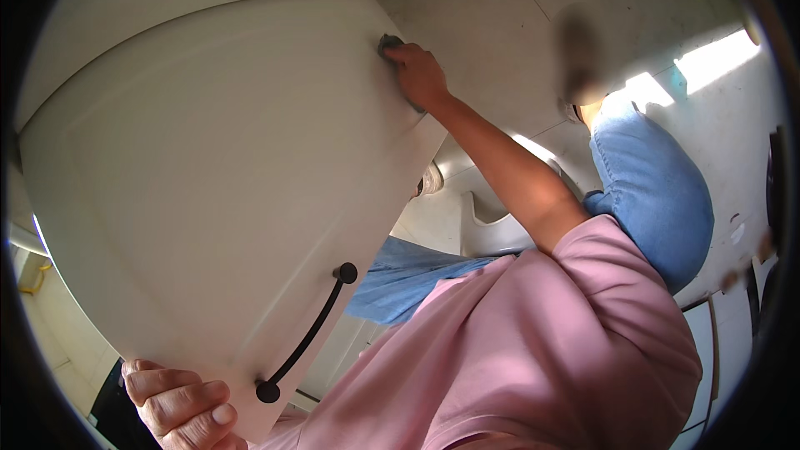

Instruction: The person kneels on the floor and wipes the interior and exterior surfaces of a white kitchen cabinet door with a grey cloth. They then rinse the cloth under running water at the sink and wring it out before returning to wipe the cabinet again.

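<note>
A pale cabinet door [219, 169] with a black bar handle [312, 337] fills the left and middle of the view. My left hand [184, 403] grips the door's edge at the lower left, its fingers curled over the corner near the handle. At the door's far right edge, my right hand [422, 75] presses a dark grey cloth [390, 45] against the surface. Part of the cloth shows below the palm too. Whatever lies behind the door is hidden.
A pale plastic stool [494, 234] is under or beside me, partly hidden by my arm. My bent leg in blue jeans [650, 194] is at the right, over a tiled floor [487, 0] with bright sunlit patches. A yellow item [40, 278] shows at the far left.
</note>
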`<act>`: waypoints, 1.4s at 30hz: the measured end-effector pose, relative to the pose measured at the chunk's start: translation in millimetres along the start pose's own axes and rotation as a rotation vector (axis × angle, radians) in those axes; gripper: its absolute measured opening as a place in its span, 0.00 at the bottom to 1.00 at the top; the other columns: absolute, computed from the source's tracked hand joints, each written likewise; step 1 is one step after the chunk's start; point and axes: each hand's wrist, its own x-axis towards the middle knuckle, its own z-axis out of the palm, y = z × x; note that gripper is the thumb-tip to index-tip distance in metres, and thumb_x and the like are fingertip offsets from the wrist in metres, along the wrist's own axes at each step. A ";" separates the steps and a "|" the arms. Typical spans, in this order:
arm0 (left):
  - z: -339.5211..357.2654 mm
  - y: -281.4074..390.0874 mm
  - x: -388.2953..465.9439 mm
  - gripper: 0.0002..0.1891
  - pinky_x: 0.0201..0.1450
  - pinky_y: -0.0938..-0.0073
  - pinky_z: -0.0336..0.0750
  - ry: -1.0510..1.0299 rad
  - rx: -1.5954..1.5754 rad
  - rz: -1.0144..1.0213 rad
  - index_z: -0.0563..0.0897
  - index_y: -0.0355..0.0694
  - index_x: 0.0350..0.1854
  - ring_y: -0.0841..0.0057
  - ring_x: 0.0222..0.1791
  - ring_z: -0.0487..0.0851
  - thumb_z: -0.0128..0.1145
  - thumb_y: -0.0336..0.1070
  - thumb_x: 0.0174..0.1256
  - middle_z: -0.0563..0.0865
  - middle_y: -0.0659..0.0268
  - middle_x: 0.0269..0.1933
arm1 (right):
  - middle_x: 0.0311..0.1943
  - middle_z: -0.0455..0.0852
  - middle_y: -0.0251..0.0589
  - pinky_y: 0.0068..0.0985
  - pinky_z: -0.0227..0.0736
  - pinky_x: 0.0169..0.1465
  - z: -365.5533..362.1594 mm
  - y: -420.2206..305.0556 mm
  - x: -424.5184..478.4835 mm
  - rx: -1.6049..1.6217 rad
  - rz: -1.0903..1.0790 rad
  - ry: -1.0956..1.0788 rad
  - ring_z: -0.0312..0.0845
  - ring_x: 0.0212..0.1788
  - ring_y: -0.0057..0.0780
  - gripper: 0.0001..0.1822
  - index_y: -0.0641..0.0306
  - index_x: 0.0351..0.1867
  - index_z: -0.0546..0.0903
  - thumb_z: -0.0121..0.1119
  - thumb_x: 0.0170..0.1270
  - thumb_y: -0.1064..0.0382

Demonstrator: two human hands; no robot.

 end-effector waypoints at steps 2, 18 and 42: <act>-4.4 3.0 9.1 0.18 0.48 0.62 0.77 -0.007 -0.020 -0.024 0.81 0.42 0.54 0.69 0.49 0.79 0.41 0.44 0.75 0.86 0.63 0.49 | 0.56 0.83 0.43 0.39 0.76 0.53 8.8 -25.7 -20.7 0.041 -0.109 0.106 0.77 0.48 0.50 0.22 0.55 0.52 0.85 0.53 0.57 0.74; 11.2 -6.7 10.5 0.21 0.46 0.65 0.78 0.208 -0.053 0.096 0.84 0.40 0.53 0.70 0.45 0.81 0.39 0.45 0.76 0.87 0.61 0.46 | 0.51 0.85 0.42 0.39 0.76 0.54 19.4 -48.4 3.0 0.141 -0.197 0.176 0.77 0.48 0.52 0.22 0.57 0.52 0.84 0.52 0.56 0.74; 31.7 3.6 -2.1 0.18 0.45 0.61 0.66 0.388 -0.099 -0.040 0.85 0.45 0.50 0.70 0.37 0.72 0.44 0.44 0.70 0.81 0.64 0.35 | 0.59 0.82 0.35 0.30 0.74 0.59 -25.4 -90.4 -16.3 0.204 -0.281 -0.076 0.75 0.58 0.40 0.20 0.54 0.52 0.86 0.48 0.66 0.76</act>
